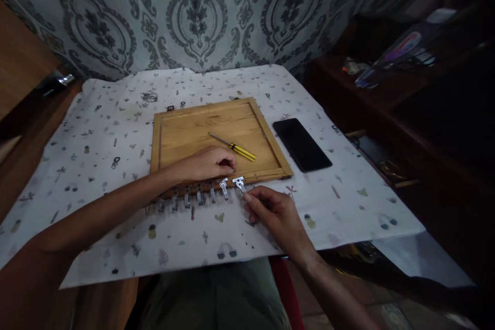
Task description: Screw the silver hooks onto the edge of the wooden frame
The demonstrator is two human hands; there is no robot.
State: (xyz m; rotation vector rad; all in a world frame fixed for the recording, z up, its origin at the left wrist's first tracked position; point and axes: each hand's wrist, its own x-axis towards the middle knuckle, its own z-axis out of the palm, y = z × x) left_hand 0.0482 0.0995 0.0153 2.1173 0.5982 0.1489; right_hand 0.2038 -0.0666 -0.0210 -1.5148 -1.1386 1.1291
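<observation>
A square wooden board (201, 129) with a raised frame lies on a patterned white cloth (116, 129). A row of several metal hooks (201, 196) hangs along its near edge. My left hand (207, 164) rests on the board's near rail, fingers curled down onto the wood. My right hand (270, 211) is just below the rightmost hook (240, 183), its fingertips pinched at the hook's lower end. A yellow-handled screwdriver (234, 146) lies on the board, just beyond my left hand.
A black phone (301, 143) lies face up on the cloth to the right of the board. Dark wooden furniture (386, 113) with clutter stands at the right. A patterned wall (193, 10) rises behind the table. My lap shows below the table edge.
</observation>
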